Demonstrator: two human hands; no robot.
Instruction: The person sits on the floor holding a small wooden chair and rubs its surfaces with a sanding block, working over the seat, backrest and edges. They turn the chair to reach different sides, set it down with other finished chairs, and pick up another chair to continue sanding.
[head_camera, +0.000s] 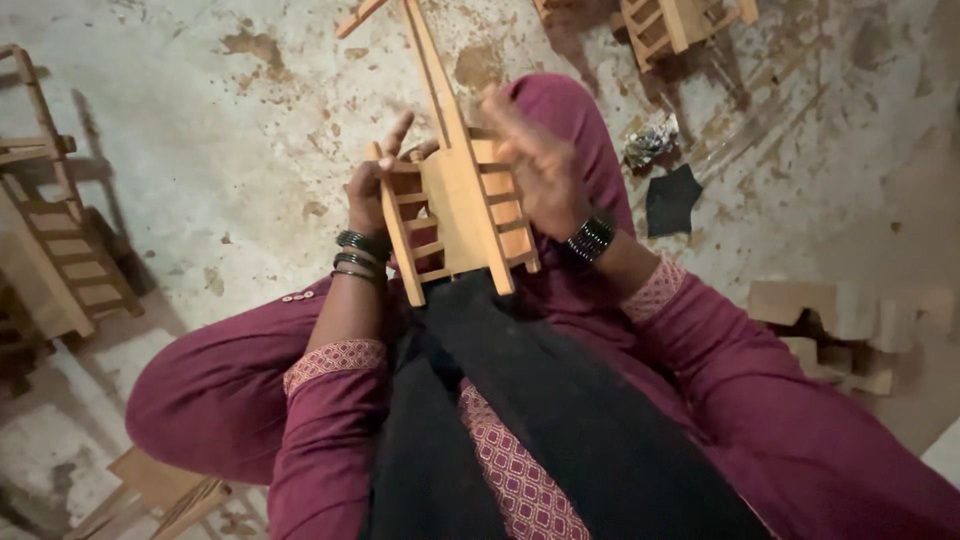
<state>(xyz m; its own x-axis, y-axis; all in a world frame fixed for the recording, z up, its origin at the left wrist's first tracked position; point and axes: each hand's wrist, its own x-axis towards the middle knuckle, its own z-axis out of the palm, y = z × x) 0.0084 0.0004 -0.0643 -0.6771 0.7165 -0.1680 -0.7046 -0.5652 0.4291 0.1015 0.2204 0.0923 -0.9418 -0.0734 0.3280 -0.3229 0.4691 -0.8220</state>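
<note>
Gripped from the left by the left hand (375, 185), fingers closed around a rail of the wooden frame (455, 215), propped over the lap; steadied by the right hand (535, 160), palm flat across the slats.

Maroon sleeves (335, 400) with patterned cuffs, black scarf (540, 400), dark bangles (362, 255).

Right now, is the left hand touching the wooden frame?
Touching. The head view shows the left hand wrapped around the left side rail of the wooden frame, fingers curled over its edge.
</note>
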